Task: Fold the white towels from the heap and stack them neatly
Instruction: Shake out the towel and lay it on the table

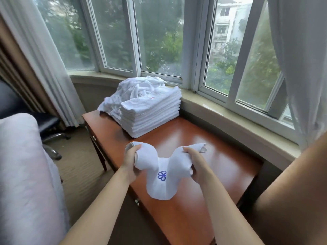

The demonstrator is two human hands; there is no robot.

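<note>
Towel in hand: small white towel point(163, 175) with a blue emblem, held over the worktop point(203, 147) at 6 o'clock, middle sagging.
Left hand point(131, 164): grip curled round the towel's left end.
Right hand point(196, 162): grip bunched on the right end.
Folded stack point(150, 117): 12 o'clock, tall, crumpled heap point(139, 89) leaning on its far side.
Risk: bunched ends likely give a crooked fold; another layer could tip the stack, or the heap could spill over it.
</note>
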